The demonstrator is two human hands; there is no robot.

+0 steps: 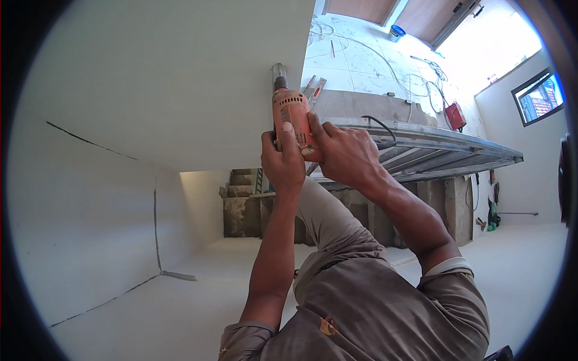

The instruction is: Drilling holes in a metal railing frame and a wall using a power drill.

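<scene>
A worn orange-red power drill [291,108] is held in front of me, its dark chuck pointing away. The chuck end meets a grey metal bracket or tube end [279,70] at the white wall's edge; whether a bit is in it is hidden. My left hand [283,157] wraps round the drill's body from the left, thumb on top. From the right, my right hand [348,149] grips the rear of the drill, with its fingers along the side. A dark cord [385,133] loops near my right hand.
A grey metal railing frame [433,144] stretches to the right beyond my arm. Concrete steps [242,216] lie below. On the tiled floor are a red box-shaped machine [456,116], trailing cables [385,60] and a blue bucket [396,33]. The white wall [168,78] fills the left.
</scene>
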